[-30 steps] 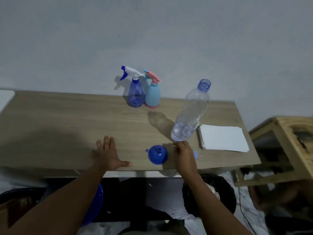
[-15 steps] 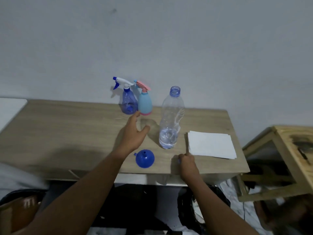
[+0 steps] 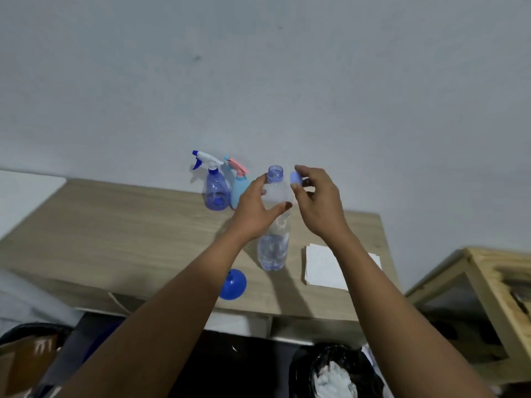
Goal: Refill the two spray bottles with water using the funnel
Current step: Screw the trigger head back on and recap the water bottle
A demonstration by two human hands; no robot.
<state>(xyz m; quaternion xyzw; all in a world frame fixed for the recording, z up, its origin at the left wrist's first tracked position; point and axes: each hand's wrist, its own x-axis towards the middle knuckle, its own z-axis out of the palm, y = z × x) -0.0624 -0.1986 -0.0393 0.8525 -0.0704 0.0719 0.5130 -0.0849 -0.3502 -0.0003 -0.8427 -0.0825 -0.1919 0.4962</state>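
Head view, nearest first: below the front edge of the bench point(image 3: 115, 239) sits a bin point(image 3: 333, 372) lined with a black bag. On the bench, close to that edge, the blue funnel point(image 3: 234, 284) lies with your left forearm crossing over part of it. To its right is a white paper stack point(image 3: 321, 265).

Between them the clear water bottle point(image 3: 274, 248) stands upright, its long axis vertical and its mouth open, with a little water in the bottom. Your left hand point(image 3: 255, 211) wraps its upper body, thumb in front and fingers round the far side. Your right hand point(image 3: 319, 208) pinches the blue cap point(image 3: 296, 178) between thumb and fingertips. The cap sits just right of the mouth and level with it, not touching. So the right hand is the nearer one to the mouth, and nothing stands in that short gap.

Farther back, against the wall and just left of your left hand, the blue spray bottle point(image 3: 215, 193) and the pale blue spray bottle point(image 3: 239, 188) stand side by side. Their trigger heads are on, and I judge those must come off before the funnel can seat.
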